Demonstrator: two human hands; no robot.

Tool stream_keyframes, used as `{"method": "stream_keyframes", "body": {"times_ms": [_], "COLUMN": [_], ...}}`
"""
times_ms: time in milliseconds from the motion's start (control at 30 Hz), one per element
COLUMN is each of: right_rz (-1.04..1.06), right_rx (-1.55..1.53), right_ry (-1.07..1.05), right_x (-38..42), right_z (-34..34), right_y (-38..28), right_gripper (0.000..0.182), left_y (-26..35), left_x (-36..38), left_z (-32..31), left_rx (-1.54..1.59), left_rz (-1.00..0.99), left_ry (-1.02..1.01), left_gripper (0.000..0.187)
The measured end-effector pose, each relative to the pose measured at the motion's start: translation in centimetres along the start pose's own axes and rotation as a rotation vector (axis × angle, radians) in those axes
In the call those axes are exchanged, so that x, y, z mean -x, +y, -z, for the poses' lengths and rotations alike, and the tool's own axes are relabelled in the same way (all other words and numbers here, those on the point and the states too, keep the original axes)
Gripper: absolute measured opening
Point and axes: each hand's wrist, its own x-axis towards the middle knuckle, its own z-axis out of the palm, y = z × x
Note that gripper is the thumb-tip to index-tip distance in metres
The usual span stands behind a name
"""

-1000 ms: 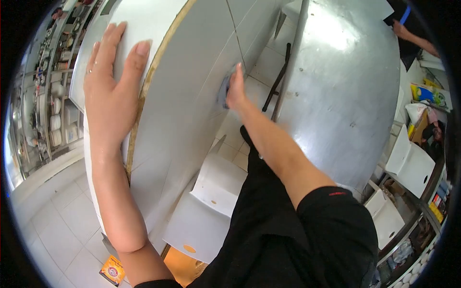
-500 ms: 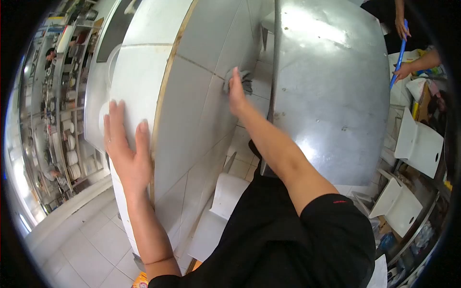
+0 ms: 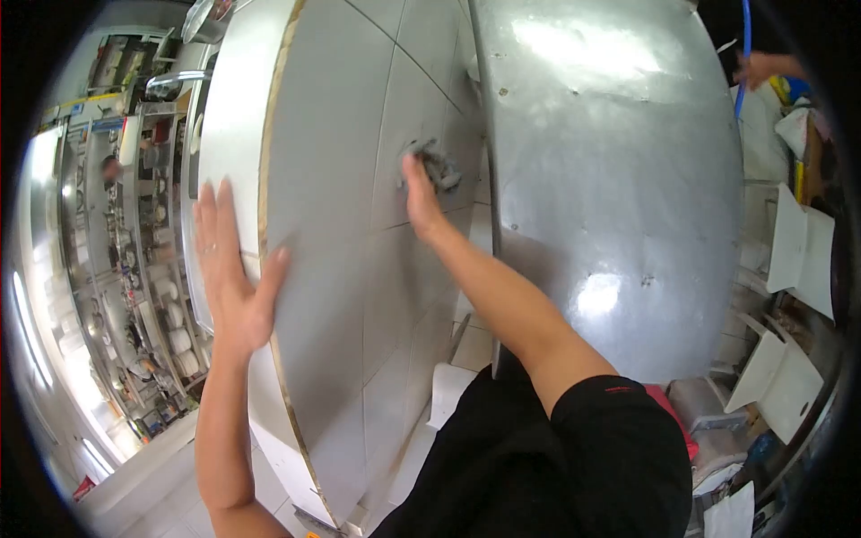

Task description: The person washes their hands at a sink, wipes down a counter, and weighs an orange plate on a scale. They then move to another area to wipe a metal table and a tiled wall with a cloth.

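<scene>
A grey cloth [image 3: 439, 172] is pressed against the side of a tiled half-wall [image 3: 332, 170] by my right hand [image 3: 420, 199]. The thumb points up and the other fingers are mostly hidden behind the hand and cloth. My left hand [image 3: 229, 278] lies flat on the wall's white top ledge [image 3: 242, 108], fingers stretched out and thumb spread over the brownish edge strip. It holds nothing.
A dented metal table [image 3: 610, 179] stands close on the right. Beyond it, another person's hand [image 3: 762, 67] is by a blue stick [image 3: 746, 54]. White chairs [image 3: 803, 251] stand at far right; racks of dishes [image 3: 152, 296] fill the left.
The view has shifted. My right hand and the cloth now show lower, against the wall's face. My left hand stays flat on the ledge. Only one of the other person's hands remains visible.
</scene>
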Motion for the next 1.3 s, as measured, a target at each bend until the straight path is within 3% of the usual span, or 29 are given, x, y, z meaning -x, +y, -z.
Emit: {"method": "stream_keyframes", "body": {"times_ms": [133, 200, 333, 367, 433, 500, 567, 600, 667, 733, 767, 833, 867, 933, 967, 1000, 1067, 1133, 1267, 1300], "right_rz": [-0.176, -0.225, -0.024, -0.022, -0.095, -0.238, -0.083, -0.090, 0.166, -0.113, -0.099, 0.304, 0.304, 0.111, -0.224, -0.071, -0.071, -0.084, -0.109, 0.073], "right_rx": [-0.197, -0.216, 0.104, 0.100, 0.390, 0.414, 0.385, 0.380, 0.246, 0.242, 0.271, 0.319, 0.317, 0.447, 0.549, 0.524, 0.330, 0.315, 0.287, 0.237], "right_ry": [0.115, 0.139, 0.004, 0.002, -0.079, -0.101, 0.101, 0.100, 0.180, 0.018, -0.041, -0.002, -0.003, -0.113, -0.252, 0.034, 0.159, 0.182, 0.152, 0.166], "right_x": [-9.1, -8.8, 1.3, 0.9, 0.2, -6.8, -12.4, -12.5, -12.8, -7.7, -4.5, 1.3, 0.7, -2.3, -7.6, -12.3, -20.9, -22.6, -15.5, -12.9], "right_z": [3.1, 3.4, 1.8, 2.0, 3.0, 4.9, 5.2, 5.0, 4.7, 4.5, 4.0, 2.1, 2.3, 4.0, 5.5, 5.2, 6.7, 7.2, 5.5, 4.7], "right_y": [-1.6, -0.9, 3.0, 3.4, 4.2, -0.2, -3.7, -3.3, -2.8, -0.8, 1.2, 3.3, 3.2, 1.7, -1.3, -0.9, -4.8, -6.4, -3.7, -2.3], "right_gripper": [0.083, 0.086, 0.077, 0.077, 0.075, 0.077, 0.073, 0.073, 0.072, 0.070, 0.065, 0.064, 0.064, 0.068, 0.075, 0.083, 0.091, 0.090, 0.081, 0.078], "left_y": [0.1, 0.1, -0.1, -0.1, -0.2, -0.1, 0.0, 0.0, 0.1, 0.1, 0.2, 0.0, 0.0, 0.1, 0.0, 0.0, -0.1, 0.1, 0.1, 0.0], "left_x": [-0.4, -0.4, -0.5, -0.6, -0.7, -0.6, -0.7, -0.7, -0.8, -0.9, -0.8, -0.9, -0.9, -0.9, -0.9, -0.8, -1.0, -1.0, -0.9, -0.9], "left_z": [0.1, 0.2, 0.2, 0.3, 0.2, 0.3, 0.3, 0.3, 0.3, 0.4, 0.4, 0.3, 0.4, 0.4, 0.3, 0.3, 0.1, 0.1, 0.2, 0.2], "left_rx": [0.002, 0.011, -0.012, -0.017, -0.002, 0.007, 0.012, 0.032, 0.056, 0.063, 0.065, 0.057, 0.055, 0.065, 0.063, 0.066, 0.063, 0.103, 0.109, 0.109], "left_rz": [0.014, 0.044, 0.083, 0.083, 0.053, 0.068, 0.087, 0.072, 0.059, 0.057, 0.061, 0.068, 0.069, 0.083, 0.086, 0.082, 0.079, 0.084, 0.094, 0.093], "left_ry": [-0.061, -0.081, -0.112, -0.111, -0.108, -0.118, -0.131, -0.124, -0.118, -0.112, -0.114, -0.110, -0.110, -0.123, -0.127, -0.123, -0.125, -0.112, -0.122, -0.120], "left_gripper": [0.088, 0.089, 0.097, 0.097, 0.097, 0.097, 0.097, 0.095, 0.093, 0.093, 0.093, 0.095, 0.095, 0.096, 0.096, 0.097, 0.097, 0.098, 0.098, 0.098]}}
